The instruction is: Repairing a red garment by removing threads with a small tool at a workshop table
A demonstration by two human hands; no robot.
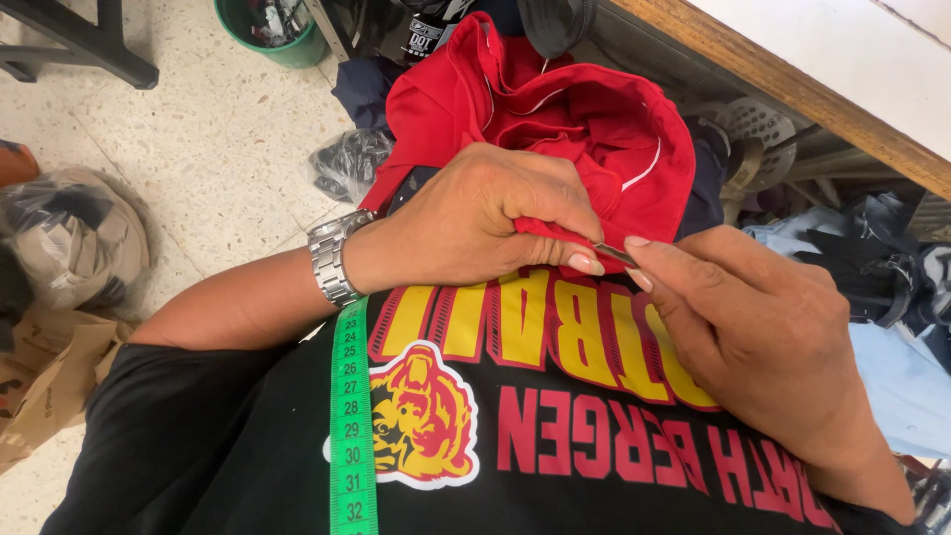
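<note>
A red garment (555, 119) with thin white piping lies bunched over my lap. My left hand (485, 213), with a silver wristwatch (332, 258) on the wrist, is closed on a folded edge of the red cloth. My right hand (753, 327) pinches a thin metal needle or pin (614, 252) between thumb and forefinger, its tip at the fold right next to my left fingertips. A green measuring tape (352, 416) hangs down over my black printed shirt (535, 426).
A wooden table edge (783, 84) runs across the upper right. Dark and blue clothes (892, 297) pile up at the right. A green bucket (267, 30) stands at the top, bags (69, 248) lie on the speckled floor (218, 139) at the left.
</note>
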